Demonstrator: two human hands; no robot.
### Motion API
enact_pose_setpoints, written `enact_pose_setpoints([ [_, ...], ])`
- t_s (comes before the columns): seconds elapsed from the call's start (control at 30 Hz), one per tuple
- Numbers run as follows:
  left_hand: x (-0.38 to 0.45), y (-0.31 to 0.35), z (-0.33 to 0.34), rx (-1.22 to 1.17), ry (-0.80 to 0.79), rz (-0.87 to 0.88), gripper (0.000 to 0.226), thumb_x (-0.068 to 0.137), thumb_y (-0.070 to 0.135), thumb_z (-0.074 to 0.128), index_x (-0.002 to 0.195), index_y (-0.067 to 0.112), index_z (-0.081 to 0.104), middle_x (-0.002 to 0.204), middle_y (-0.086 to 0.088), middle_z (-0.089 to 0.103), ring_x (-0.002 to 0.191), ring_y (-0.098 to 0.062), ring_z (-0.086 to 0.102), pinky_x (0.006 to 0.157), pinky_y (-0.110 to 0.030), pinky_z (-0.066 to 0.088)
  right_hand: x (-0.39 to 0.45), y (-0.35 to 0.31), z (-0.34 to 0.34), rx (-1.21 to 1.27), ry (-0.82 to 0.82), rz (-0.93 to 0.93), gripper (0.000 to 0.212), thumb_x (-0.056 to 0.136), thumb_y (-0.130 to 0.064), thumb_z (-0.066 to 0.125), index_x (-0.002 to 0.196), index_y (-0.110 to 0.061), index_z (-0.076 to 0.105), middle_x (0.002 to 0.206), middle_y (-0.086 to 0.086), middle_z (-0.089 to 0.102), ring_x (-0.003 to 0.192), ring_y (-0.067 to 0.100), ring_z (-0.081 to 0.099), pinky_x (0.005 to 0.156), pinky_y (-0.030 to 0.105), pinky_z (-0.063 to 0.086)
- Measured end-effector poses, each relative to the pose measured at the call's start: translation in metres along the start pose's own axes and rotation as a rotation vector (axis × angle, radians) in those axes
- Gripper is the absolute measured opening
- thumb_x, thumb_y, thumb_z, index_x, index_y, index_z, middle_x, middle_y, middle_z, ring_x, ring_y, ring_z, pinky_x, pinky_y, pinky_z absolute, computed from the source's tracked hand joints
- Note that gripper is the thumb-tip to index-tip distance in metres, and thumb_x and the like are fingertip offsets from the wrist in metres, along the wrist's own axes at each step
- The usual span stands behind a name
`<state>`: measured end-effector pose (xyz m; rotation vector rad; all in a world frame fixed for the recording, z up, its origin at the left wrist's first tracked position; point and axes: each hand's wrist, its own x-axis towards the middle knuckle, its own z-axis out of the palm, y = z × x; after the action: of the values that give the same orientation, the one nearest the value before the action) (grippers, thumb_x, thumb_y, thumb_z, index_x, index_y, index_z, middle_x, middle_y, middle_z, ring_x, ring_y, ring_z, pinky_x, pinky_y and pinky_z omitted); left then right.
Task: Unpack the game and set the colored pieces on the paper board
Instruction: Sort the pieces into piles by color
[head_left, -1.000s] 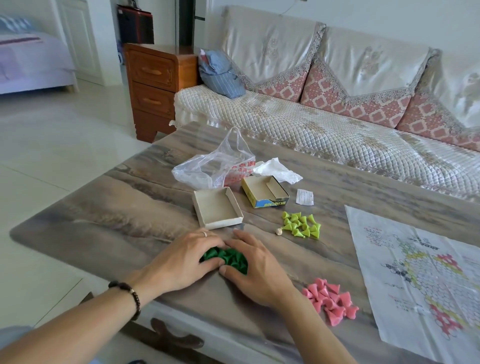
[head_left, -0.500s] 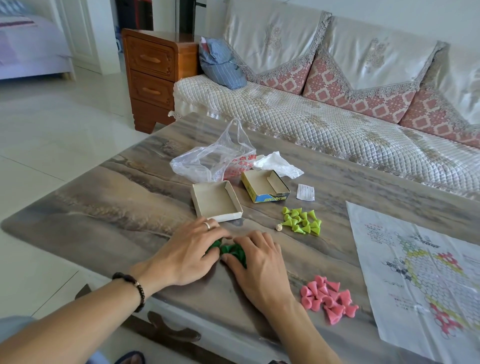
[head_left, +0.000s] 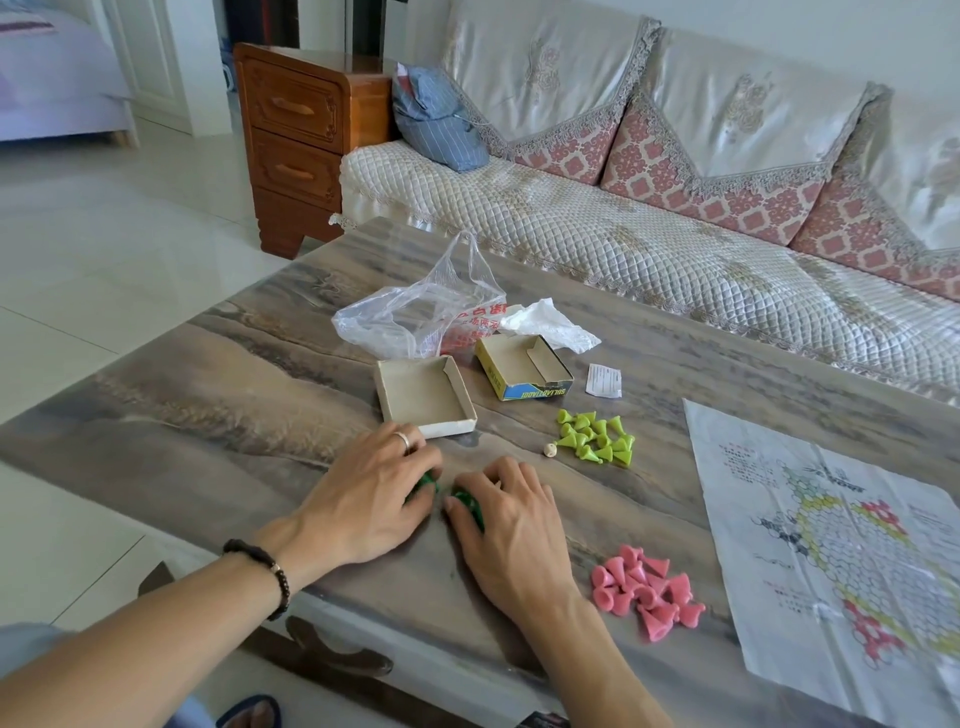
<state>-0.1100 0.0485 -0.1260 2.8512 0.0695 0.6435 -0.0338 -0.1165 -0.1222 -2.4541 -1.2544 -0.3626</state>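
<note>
- We see both hands down on the table, cupped over dark green pieces, of which only slivers show between the fingers.
- The left hand has its fingers curled over some of the green pieces, which peek out at its fingertips; a ring sits on one finger and a beaded bracelet on the wrist.
- The right hand curls over the rest, with a green piece showing under its thumb; the two hands lie close, a narrow gap between them.
- Just beyond the left fingertips lies a shallow box tray, open side up.
- Beyond the right hand sits the yellow-and-blue box lid, also open side up.
- Behind both boxes lie a clear plastic bag with red print and a crumpled white wrapper; a small paper slip lies to the right of the lid.
- To the right and a little beyond the right hand is a heap of lime pieces, with a small die touching its left edge.
- To the right of the right wrist, nearer us, is a heap of pink pieces.
- Further right still, the paper board lies flat; we see no pieces on it.
- Past the table's far edge stand a sofa and a wooden drawer unit.
</note>
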Motion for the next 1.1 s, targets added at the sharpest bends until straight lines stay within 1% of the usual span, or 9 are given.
enact_pose_setpoints([
  [0.07, -0.001, 0.000, 0.001, 0.054, 0.010, -0.007, 0.023, 0.088, 0.038, 0.038, 0.086, 0.022, 0.053, 0.087, 0.005, 0.047, 0.085, -0.019, 0.048, 0.066, -0.039, 0.047, 0.002, -0.001, 0.001, 0.005, 0.007, 0.015, 0.026, 0.091, -0.043, 0.045, 0.083, -0.022, 0.058, 0.084, -0.004, 0.049, 0.077, 0.019, 0.052, 0.058, 0.034, 0.045],
  [0.17, -0.002, 0.004, 0.001, 0.086, 0.021, -0.019, 0.021, 0.091, 0.039, 0.039, 0.083, 0.022, 0.048, 0.082, 0.004, 0.048, 0.079, -0.022, 0.052, 0.058, -0.041, 0.048, 0.003, -0.003, 0.002, -0.036, 0.070, 0.035, 0.024, 0.089, -0.038, 0.049, 0.072, -0.021, 0.047, 0.073, -0.004, 0.048, 0.060, 0.020, 0.053, 0.044, 0.028, 0.030],
  [0.27, -0.003, 0.010, 0.001, 0.140, 0.072, -0.010, 0.021, 0.091, 0.036, 0.043, 0.076, 0.020, 0.043, 0.071, 0.003, 0.050, 0.067, -0.024, 0.055, 0.046, -0.036, 0.042, 0.003, -0.005, -0.001, -0.065, 0.119, 0.056, 0.027, 0.085, -0.036, 0.050, 0.066, -0.023, 0.037, 0.062, -0.003, 0.050, 0.048, 0.021, 0.050, 0.042, 0.026, 0.022],
  [0.4, -0.002, 0.015, -0.004, 0.161, 0.109, -0.025, 0.027, 0.089, 0.033, 0.045, 0.066, 0.020, 0.039, 0.055, 0.001, 0.049, 0.053, -0.025, 0.053, 0.042, -0.031, 0.035, 0.002, -0.005, -0.002, -0.079, 0.131, 0.072, 0.034, 0.083, -0.034, 0.054, 0.064, -0.024, 0.027, 0.057, -0.001, 0.050, 0.048, 0.022, 0.049, 0.044, 0.026, 0.019],
  [0.53, -0.003, 0.017, -0.006, 0.189, 0.119, -0.034, 0.030, 0.088, 0.032, 0.046, 0.062, 0.018, 0.045, 0.049, -0.002, 0.050, 0.044, -0.026, 0.052, 0.040, -0.030, 0.033, 0.002, -0.006, 0.000, -0.095, 0.114, 0.109, 0.031, 0.082, -0.033, 0.053, 0.060, -0.023, 0.034, 0.063, -0.001, 0.051, 0.058, 0.023, 0.052, 0.044, 0.027, 0.020],
  [0.7, -0.003, 0.016, -0.006, 0.176, 0.129, -0.005, 0.033, 0.088, 0.031, 0.048, 0.058, 0.017, 0.045, 0.046, -0.003, 0.046, 0.039, -0.027, 0.047, 0.038, -0.029, 0.030, 0.003, -0.005, -0.004, -0.098, 0.114, 0.080, 0.038, 0.077, -0.030, 0.063, 0.061, -0.024, 0.029, 0.052, 0.000, 0.052, 0.046, 0.023, 0.049, 0.044, 0.024, 0.019],
  [0.8, -0.003, 0.017, -0.006, 0.154, 0.134, -0.007, 0.034, 0.085, 0.023, 0.062, 0.056, 0.016, 0.045, 0.045, -0.003, 0.045, 0.038, -0.025, 0.046, 0.036, -0.029, 0.030, 0.006, -0.003, -0.006, -0.102, 0.113, 0.057, 0.037, 0.076, -0.032, 0.059, 0.060, -0.023, 0.027, 0.046, 0.004, 0.050, 0.039, 0.029, 0.046, 0.041, 0.025, 0.018],
  [1.0, -0.002, 0.015, -0.004, 0.112, 0.130, -0.068, 0.040, 0.074, 0.017, 0.076, 0.053, 0.017, 0.042, 0.043, -0.002, 0.044, 0.037, -0.025, 0.044, 0.039, -0.028, 0.024, 0.026, 0.001, 0.000, -0.032, 0.091, 0.088, 0.036, 0.077, -0.037, 0.043, 0.052, -0.018, 0.025, 0.040, 0.008, 0.045, 0.035, 0.035, 0.042, 0.037, 0.029, 0.028],
  [1.1, -0.001, 0.015, -0.004, 0.085, 0.123, -0.081, 0.043, 0.075, 0.017, 0.075, 0.052, 0.018, 0.039, 0.043, -0.001, 0.042, 0.036, -0.022, 0.039, 0.040, -0.027, 0.023, 0.030, 0.004, 0.000, 0.074, 0.058, 0.184, 0.042, 0.080, -0.033, 0.047, 0.048, -0.018, 0.025, 0.047, 0.011, 0.050, 0.046, 0.035, 0.047, 0.046, 0.033, 0.039],
])
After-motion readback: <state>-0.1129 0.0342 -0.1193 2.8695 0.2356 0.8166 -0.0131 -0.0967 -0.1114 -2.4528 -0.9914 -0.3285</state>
